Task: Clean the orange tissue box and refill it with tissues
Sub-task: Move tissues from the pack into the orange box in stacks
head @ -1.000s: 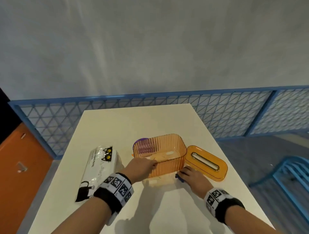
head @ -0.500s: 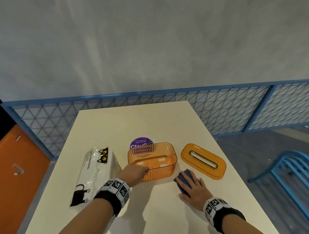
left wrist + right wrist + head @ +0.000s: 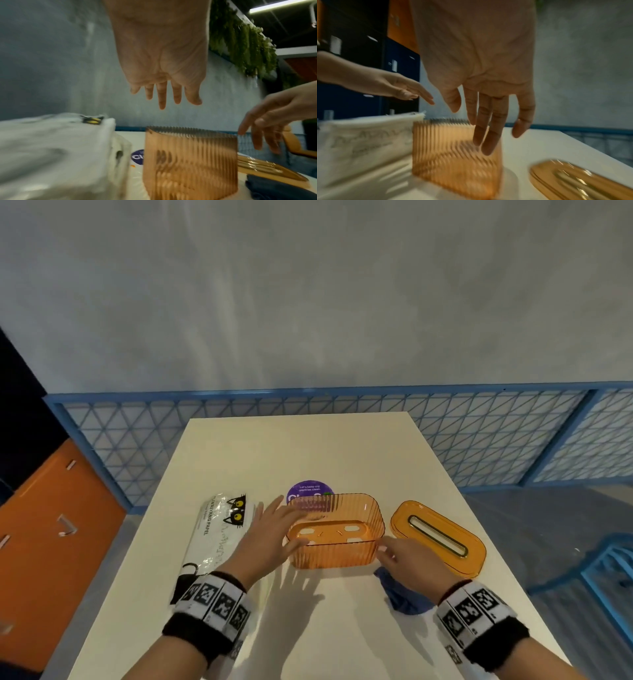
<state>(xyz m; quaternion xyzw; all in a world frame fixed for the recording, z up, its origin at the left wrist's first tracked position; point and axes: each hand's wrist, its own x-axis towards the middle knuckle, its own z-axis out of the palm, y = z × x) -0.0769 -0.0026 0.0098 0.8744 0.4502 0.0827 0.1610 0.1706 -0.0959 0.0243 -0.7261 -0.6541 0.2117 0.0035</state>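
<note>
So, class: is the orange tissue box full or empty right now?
Empty. The head view shows the bare floor of the orange tissue box; its lid lies beside it, and the tissue pack remains outside.

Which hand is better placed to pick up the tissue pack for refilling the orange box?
Probably the left hand. It hovers open right beside the tissue pack. The right hand is on the other side of the orange box, above the blue cloth.

I am reading "TUWALYANG PAPEL" running lengthwise along the tissue pack (image 3: pixel 219 537), beside its printed black cat faces. On the purple round sticker (image 3: pixel 309 492) I am making out "Let's keep our pantries clean." above larger white letters starting "Cl", the rest hiding behind the orange tissue box (image 3: pixel 337 532).
</note>
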